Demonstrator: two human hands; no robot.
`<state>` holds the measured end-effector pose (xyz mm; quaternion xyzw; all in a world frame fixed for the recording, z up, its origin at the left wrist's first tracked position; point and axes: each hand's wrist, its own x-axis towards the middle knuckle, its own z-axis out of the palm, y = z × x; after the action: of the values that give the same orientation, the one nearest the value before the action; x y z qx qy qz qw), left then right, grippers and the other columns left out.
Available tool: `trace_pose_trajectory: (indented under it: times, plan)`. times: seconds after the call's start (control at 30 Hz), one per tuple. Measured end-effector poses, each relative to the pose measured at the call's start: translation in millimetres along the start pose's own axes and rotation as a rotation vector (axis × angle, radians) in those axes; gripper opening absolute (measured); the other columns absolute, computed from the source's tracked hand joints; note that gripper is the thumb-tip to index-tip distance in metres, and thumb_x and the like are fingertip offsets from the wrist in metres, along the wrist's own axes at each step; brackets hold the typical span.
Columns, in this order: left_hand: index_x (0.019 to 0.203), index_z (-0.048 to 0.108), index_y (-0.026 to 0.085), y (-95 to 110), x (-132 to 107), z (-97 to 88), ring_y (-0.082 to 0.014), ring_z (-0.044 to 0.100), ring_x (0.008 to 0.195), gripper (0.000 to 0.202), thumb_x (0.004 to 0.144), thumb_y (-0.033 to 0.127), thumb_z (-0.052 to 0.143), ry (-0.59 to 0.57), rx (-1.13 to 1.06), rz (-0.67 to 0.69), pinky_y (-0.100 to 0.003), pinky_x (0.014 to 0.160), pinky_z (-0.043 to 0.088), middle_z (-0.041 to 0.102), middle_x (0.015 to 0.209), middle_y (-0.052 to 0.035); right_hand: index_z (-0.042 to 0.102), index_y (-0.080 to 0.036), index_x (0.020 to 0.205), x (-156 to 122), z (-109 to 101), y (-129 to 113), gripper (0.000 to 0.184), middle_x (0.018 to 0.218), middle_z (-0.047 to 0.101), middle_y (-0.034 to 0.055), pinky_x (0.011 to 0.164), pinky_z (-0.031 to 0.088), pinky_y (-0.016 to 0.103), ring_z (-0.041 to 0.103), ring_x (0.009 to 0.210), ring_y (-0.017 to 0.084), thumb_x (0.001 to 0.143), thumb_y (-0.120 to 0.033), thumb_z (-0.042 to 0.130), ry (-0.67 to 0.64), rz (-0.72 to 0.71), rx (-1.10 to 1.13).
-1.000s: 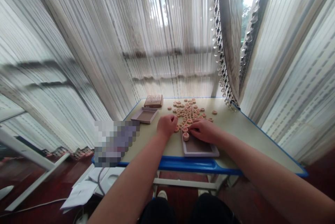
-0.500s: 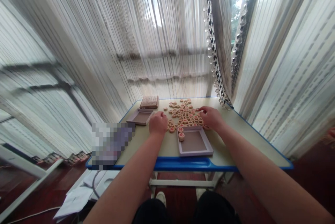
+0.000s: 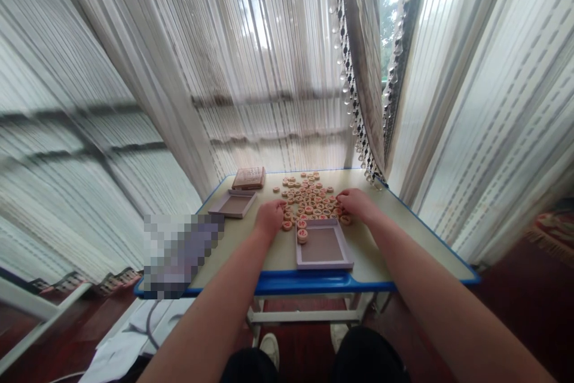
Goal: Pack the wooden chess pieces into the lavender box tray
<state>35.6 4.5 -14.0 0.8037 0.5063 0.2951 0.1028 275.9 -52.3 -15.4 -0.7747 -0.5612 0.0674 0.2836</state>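
Observation:
Many round wooden Chinese chess pieces [image 3: 309, 195] with carved characters lie in a loose spread on the pale table. At the left edge of the spread, my left hand [image 3: 270, 216] has its fingers curled together beside the nearest pieces; what they hold, if anything, is hidden. My right hand [image 3: 355, 201] is at the right edge, fingertips bent together over the pieces there, and I cannot make out what lies between them. Between my forearms is a shallow lilac box tray [image 3: 326, 264]. In its far left corner sit red-marked pieces [image 3: 302, 236], some stacked.
A second shallow box part [image 3: 244, 211] lies to the left, with a brown folded board or box [image 3: 249, 178] behind it. A blurred-out item [image 3: 183, 257] covers the table's left front corner. Blue edging [image 3: 305, 281] rims the table. Sheer curtains [image 3: 269, 72] hang close behind.
The view has shifted slightly, so the table appears farther left. My right fingers, with the index outstretched before, have bent down at the pile's right edge. My left hand stays beside the pieces.

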Motion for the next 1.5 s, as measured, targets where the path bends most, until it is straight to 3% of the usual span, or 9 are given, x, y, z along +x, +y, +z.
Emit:
trace_pose_trajectory:
  times: [0.17,0.27,0.37,0.5,0.67,1.03,1.37,1.5]
  plan:
    - [0.096,0.07,0.018,-2,-1,1.2,-0.0164,0.063,0.086,0.039,0.074,0.009,0.04,0.044,0.002,0.046,-0.024,0.084,0.046,0.071,0.095,-0.0046,0.071,-0.015,0.089,4,2,3,0.03,0.083,0.071,0.0071,0.066,0.046,0.023,0.065,0.074,0.017,0.074,-0.012,0.046,0.002,-0.007,0.018]
    - [0.095,0.071,0.018,-2,-1,0.7,-0.0165,0.064,0.084,0.039,0.073,0.009,0.039,0.062,0.02,0.037,-0.024,0.082,0.046,0.071,0.093,-0.0045,0.07,-0.017,0.095,3,6,-1,0.03,0.098,0.069,0.0073,0.079,0.045,0.027,0.062,0.092,0.02,0.076,-0.015,0.047,0.015,-0.073,0.002]
    - [0.093,0.071,0.018,0,-2,-0.7,-0.0172,0.064,0.083,0.039,0.073,0.009,0.039,0.056,0.041,0.036,-0.025,0.08,0.047,0.071,0.09,-0.005,0.07,-0.023,0.097,1,10,-6,0.029,0.11,0.065,0.0028,0.095,0.035,0.03,0.056,0.106,0.018,0.08,-0.02,0.047,-0.001,-0.222,-0.028]
    - [0.089,0.071,0.019,1,-4,-2.1,-0.0175,0.064,0.082,0.036,0.073,0.011,0.04,0.069,0.057,0.053,-0.026,0.079,0.047,0.072,0.088,-0.005,0.072,-0.023,0.086,0,12,-9,0.025,0.105,0.067,0.0029,0.098,0.031,0.033,0.057,0.102,0.018,0.079,-0.02,0.048,-0.027,-0.334,-0.072]
    - [0.087,0.071,0.018,3,-8,-3.0,-0.0181,0.064,0.085,0.033,0.074,0.013,0.042,0.078,0.055,0.117,-0.027,0.082,0.047,0.071,0.09,-0.0052,0.072,-0.023,0.08,-3,8,-8,0.022,0.092,0.07,0.0018,0.09,0.037,0.029,0.056,0.096,0.019,0.074,-0.016,0.051,-0.039,-0.391,-0.131]
    - [0.087,0.07,0.018,8,-11,-3.9,-0.0177,0.063,0.088,0.029,0.071,0.014,0.046,0.089,0.024,0.247,-0.026,0.085,0.046,0.071,0.091,-0.0046,0.069,-0.022,0.1,-3,11,-10,0.027,0.104,0.068,0.0047,0.094,0.035,0.032,0.057,0.098,0.02,0.078,-0.025,0.053,-0.045,-0.339,-0.131]
    - [0.08,0.071,0.021,5,-11,-6.2,-0.0181,0.063,0.081,0.026,0.074,0.017,0.046,0.128,0.134,0.086,-0.026,0.075,0.047,0.071,0.084,-0.0039,0.069,-0.02,0.099,-3,13,-12,0.028,0.107,0.067,0.006,0.094,0.037,0.031,0.057,0.103,0.02,0.077,-0.019,0.053,-0.086,-0.255,-0.056]
    - [0.081,0.071,0.022,6,-11,-6.5,-0.0188,0.063,0.083,0.027,0.074,0.018,0.045,0.127,0.164,0.049,-0.027,0.076,0.046,0.071,0.086,-0.0036,0.069,-0.019,0.098,-4,10,-13,0.028,0.095,0.07,0.0043,0.082,0.045,0.026,0.062,0.089,0.017,0.074,-0.018,0.054,-0.09,-0.186,0.01]
